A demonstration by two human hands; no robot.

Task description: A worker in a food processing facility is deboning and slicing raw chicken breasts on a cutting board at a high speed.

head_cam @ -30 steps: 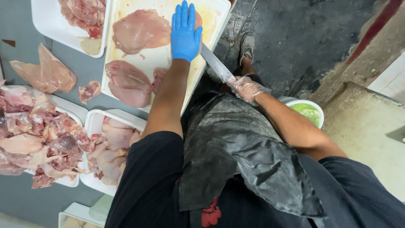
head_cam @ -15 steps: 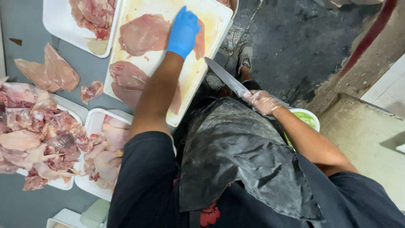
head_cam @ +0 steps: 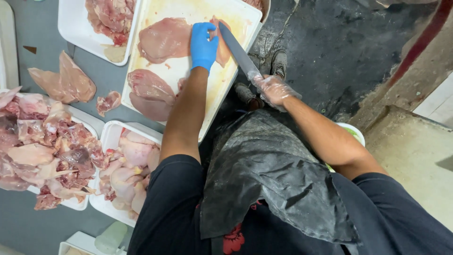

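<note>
While the left hand [head_cam: 203,45], in a blue glove, lies flat with fingers together on a chicken piece [head_cam: 222,41] near the far right corner of the white cutting board [head_cam: 188,75], the right hand [head_cam: 273,89], in a clear plastic glove, is clamped around the handle of the knife [head_cam: 238,52]. The knife's long axis runs diagonally: the handle sits off the board's right edge, over the dark floor [head_cam: 339,52], and the blade points up and to the left, its tip reaching over the pressed chicken piece just beside the blue glove. Whether the edge touches the meat cannot be told.

Two larger chicken breasts [head_cam: 163,40] [head_cam: 148,92] lie on the same board, left of the left forearm. On the grey tabletop [head_cam: 101,78], white trays [head_cam: 75,28] hold further raw chicken. A loose fillet [head_cam: 63,82] rests directly on the tabletop.
</note>
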